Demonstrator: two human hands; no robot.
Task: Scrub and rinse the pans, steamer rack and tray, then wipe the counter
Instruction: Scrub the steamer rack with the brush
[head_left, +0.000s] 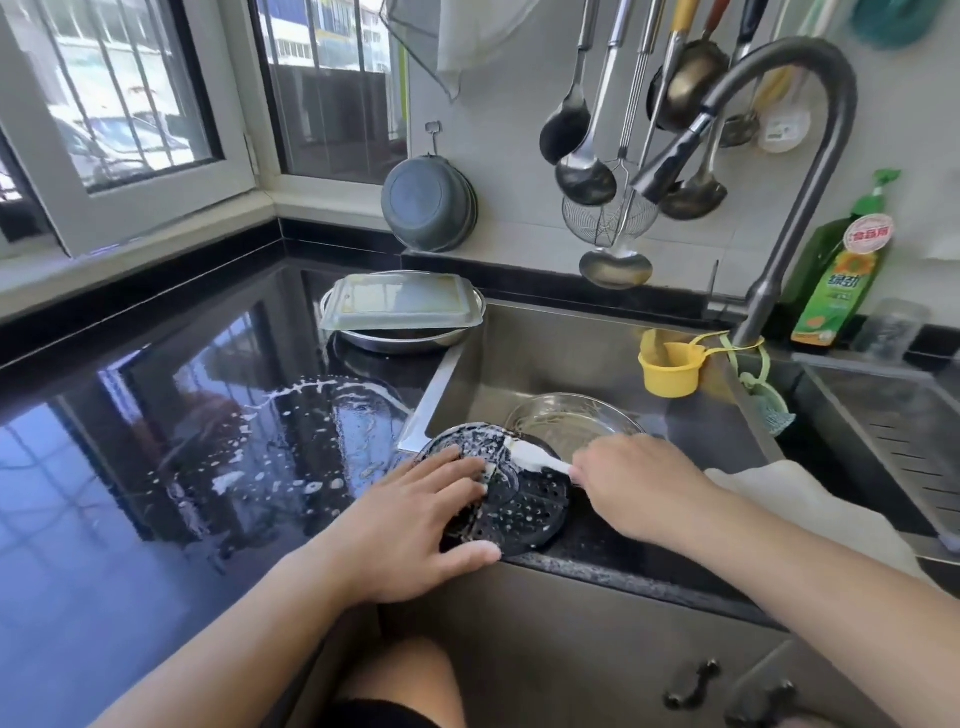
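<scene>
Above the sink (597, 358), ladles (584, 171) and a wire skimmer (608, 221) hanging on the tiled wall, a dark gooseneck faucet (810, 171) arching in front of them; green dish soap bottle (836, 275) at the back right, yellow cup (670, 366) hooked by the faucet base. Upturned rectangular tray (400, 301) resting on a round steel pan (395, 340) at the sink's back left corner; a second steel pan (571, 421) down in the basin. Black counter (156, 415) wet, streaked with white suds. Dark perforated steamer rack (519, 499), foam-flecked, lying across the sink's near left corner, half on the counter edge. Left hand (410, 525) pressed flat on the rack, fingers straight and spread. Right hand (634, 483) curled around the handle of a white brush (535, 457), bristles on the rack.
</scene>
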